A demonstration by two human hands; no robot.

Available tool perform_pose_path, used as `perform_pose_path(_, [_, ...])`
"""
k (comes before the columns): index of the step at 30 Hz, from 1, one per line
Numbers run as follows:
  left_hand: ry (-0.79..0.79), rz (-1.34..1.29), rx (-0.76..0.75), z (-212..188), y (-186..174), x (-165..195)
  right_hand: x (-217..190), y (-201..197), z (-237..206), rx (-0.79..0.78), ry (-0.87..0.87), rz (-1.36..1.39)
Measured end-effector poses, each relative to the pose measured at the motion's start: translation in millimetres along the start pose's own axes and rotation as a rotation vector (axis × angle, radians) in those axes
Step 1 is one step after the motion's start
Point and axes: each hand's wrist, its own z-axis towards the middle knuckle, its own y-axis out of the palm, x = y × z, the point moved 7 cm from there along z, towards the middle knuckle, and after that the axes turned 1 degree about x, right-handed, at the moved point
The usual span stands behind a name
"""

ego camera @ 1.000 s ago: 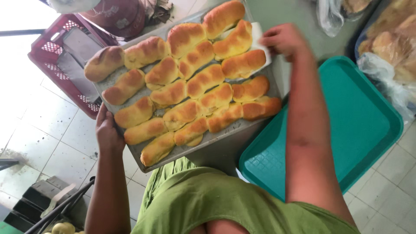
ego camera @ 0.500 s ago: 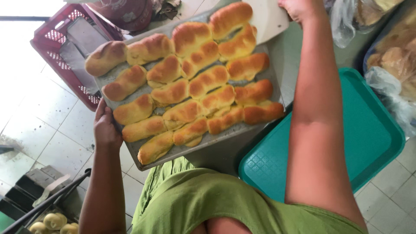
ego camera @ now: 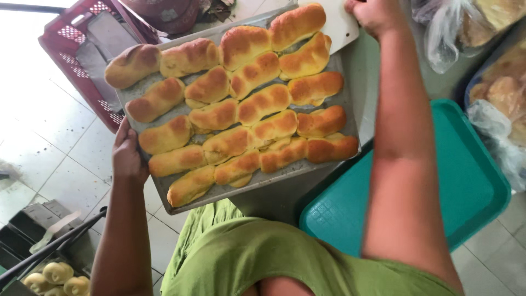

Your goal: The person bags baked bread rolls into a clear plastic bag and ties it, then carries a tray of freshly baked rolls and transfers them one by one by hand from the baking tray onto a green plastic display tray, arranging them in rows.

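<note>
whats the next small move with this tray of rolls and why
Probably steady the baking tray before anything else: only the left hand holds its edge, and part of it overhangs the floor. The right hand is at the white board, beyond the rolls.

right hand partly out of frame

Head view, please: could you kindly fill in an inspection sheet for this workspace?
Surface: grey table, partly covered.
Job's things: metal tray packed with golden bread rolls; white scraper at its far corner.
Clutter: teal tray, bagged bread.
Hands: left hand grips the tray's edge; right hand closed at the scraper.
Cables: nothing seen.
Surroundings: red crate on tiled floor, dough balls below left.
</note>
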Motion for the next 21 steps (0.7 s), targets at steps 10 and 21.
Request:
perform_pose_path(10, [0.044,0.072,0.010,10.7,2.9,4.4,-8.9,52.3,18.3,-0.278,-0.110,0.234])
perform_pose_path(21, [0.028,0.000,0.042,9.7,-8.4,-7.0,-34.4,59.3,13.8,-0.398,-0.206,0.171])
